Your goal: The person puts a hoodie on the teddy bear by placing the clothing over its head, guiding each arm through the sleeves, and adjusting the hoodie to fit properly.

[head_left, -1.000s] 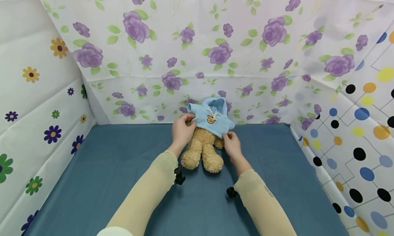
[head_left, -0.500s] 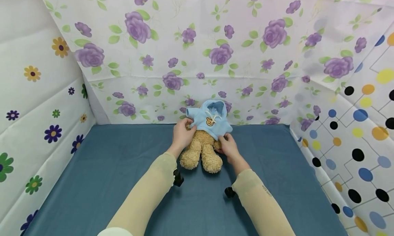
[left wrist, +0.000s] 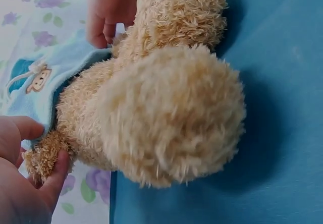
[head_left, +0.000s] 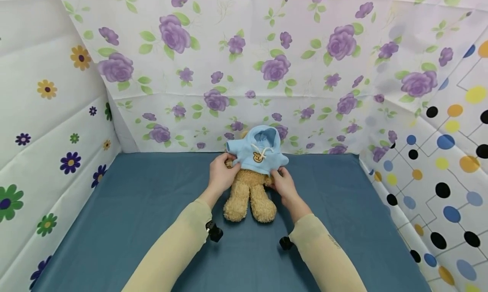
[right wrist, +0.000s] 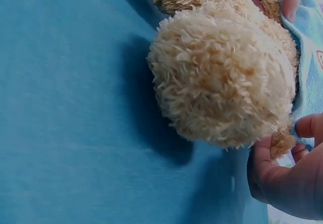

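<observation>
A curly tan teddy bear [head_left: 250,178] lies on its back on the blue cloth, legs towards me. A light blue hoodie [head_left: 248,151] with a small bear-face patch and white drawstrings covers its upper body; the face is hidden and the hood opening shows only blue cloth. My left hand [head_left: 222,172] grips the hoodie's left hem beside one of the bear's paws [left wrist: 45,156], which sits between its digits. On the opposite side, my right hand [head_left: 284,184] pinches the hem, thumb on the cloth, with the other paw [right wrist: 281,142] against its fingers.
The blue cloth [head_left: 152,224] covers the table. Behind the bear rises a white sheet with purple roses [head_left: 183,131]. A daisy-patterned sheet [head_left: 45,165] stands at the left, a dotted one [head_left: 423,207] at the right. Small black wrist cameras [head_left: 214,231] hang below both sleeves.
The hoodie has shifted down and a little left, and its hood has opened wider. The bear's feet have slid slightly towards me. My left hand has moved left and down, my right slightly inward.
</observation>
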`<state>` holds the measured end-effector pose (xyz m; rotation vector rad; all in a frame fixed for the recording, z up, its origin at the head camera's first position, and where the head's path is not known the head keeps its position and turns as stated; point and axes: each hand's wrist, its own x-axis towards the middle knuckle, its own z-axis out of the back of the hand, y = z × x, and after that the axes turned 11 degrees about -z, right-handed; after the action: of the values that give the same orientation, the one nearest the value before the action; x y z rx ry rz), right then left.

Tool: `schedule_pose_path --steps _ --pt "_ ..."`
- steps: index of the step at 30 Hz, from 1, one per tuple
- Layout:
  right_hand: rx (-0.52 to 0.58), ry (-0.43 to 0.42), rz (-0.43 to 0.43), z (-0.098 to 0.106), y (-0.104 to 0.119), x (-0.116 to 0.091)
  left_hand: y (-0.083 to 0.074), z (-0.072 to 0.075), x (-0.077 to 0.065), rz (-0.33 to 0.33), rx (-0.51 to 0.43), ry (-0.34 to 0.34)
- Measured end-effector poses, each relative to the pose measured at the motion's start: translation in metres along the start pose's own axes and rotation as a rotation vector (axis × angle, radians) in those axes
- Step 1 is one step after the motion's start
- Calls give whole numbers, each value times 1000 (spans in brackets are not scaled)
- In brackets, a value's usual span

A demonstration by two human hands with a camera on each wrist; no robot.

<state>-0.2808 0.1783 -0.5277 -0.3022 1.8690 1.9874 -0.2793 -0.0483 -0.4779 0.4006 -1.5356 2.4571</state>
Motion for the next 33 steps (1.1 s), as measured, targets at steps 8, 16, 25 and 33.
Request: schedule_pose_path --steps 8,16,25,33 --pt "3 20 -4 6 -7 -16 -4 9 -29 14 -35 -2" --pt "28 76 -18 9 -19 -40 -7 19 -59 60 -103 -2" --pt "53 152 -36 8 -31 -63 -5 28 -87 96 -209 -23" --pt "1 176 22 10 -39 -85 2 38 -110 80 -211 -22"
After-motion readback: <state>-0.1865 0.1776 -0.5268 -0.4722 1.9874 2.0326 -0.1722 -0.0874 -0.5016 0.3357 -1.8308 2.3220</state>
